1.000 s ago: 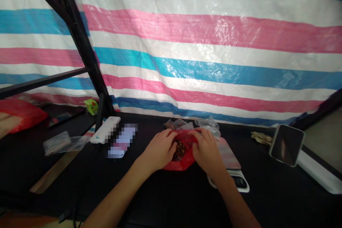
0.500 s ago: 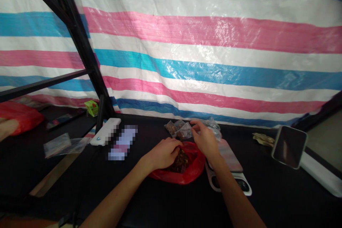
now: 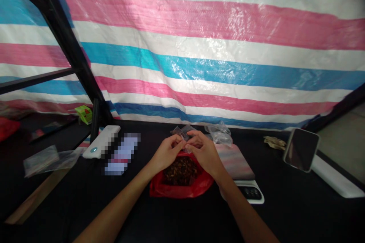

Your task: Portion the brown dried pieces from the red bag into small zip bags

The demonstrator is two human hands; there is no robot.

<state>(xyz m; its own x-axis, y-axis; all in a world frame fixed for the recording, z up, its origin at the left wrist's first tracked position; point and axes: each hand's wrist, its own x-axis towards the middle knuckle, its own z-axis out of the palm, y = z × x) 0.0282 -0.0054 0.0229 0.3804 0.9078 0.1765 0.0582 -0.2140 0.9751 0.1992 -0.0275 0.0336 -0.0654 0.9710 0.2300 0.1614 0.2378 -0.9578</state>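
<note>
My left hand and my right hand meet above the far rim of a red plastic bag. Both pinch a small clear plastic bag between their fingertips. Dark brown, dried bits fill the open red bag. Just behind my fingers lie small clear packets, partly hidden. To the right of the red bag is a white scale with a pinkish, shiny plate; my right forearm covers part of it.
Clear bags lie behind the scale. A white box and a blurred-out sheet are at left. A dark-screened device stands at right beside a crumpled brown piece. A black metal frame rises at left.
My left hand has lifted off the brown bits and moved up to the far rim. My right hand has come in to meet it, and a small clear bag is now between them.
</note>
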